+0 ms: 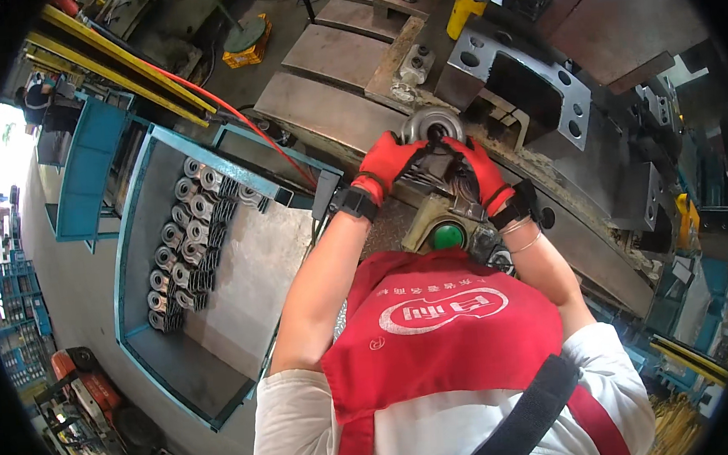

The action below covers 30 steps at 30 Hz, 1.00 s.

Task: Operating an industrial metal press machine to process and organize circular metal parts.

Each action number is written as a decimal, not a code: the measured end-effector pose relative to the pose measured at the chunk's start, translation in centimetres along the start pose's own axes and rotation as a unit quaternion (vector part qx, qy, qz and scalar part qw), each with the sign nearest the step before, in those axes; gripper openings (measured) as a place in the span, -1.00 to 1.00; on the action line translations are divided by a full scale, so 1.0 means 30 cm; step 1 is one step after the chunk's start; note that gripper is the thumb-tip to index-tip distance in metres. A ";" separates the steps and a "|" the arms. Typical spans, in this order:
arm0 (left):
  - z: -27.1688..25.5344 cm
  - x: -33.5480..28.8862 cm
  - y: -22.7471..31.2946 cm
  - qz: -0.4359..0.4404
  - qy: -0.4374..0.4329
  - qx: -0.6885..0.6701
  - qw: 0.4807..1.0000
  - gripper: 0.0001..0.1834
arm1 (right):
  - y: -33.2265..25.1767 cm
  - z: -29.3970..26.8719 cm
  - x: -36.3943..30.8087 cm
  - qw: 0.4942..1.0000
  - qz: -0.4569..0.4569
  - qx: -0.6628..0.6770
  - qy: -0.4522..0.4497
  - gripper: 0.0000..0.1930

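Both red-gloved hands grip a round metal part [431,125] at the near edge of the press bed [336,112]: left hand [387,163] and right hand [479,167], fingers closed on its sides. Left, a blue bin [136,241] holds similar parts [183,247].

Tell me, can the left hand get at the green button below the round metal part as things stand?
Probably yes, once it lets go. The left hand now grips the round metal part together with the right hand. The green button sits just below, uncovered, with nothing between it and the hand.
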State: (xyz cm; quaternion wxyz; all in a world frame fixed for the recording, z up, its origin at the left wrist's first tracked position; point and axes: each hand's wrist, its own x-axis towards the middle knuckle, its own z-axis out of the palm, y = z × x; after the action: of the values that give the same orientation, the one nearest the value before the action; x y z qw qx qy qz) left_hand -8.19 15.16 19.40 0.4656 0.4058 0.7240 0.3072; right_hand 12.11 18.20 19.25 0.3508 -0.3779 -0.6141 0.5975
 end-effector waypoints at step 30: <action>-0.162 -0.649 -0.296 0.126 0.086 -0.584 0.797 -0.50 | -0.271 0.540 -0.237 0.982 0.100 -0.046 -0.155 -0.23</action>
State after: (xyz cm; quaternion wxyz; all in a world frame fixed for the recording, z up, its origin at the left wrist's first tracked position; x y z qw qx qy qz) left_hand -10.75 -6.45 22.21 0.5068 0.1168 0.3868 0.7615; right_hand 0.77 4.31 26.86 0.1717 -0.3564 -0.6469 0.6519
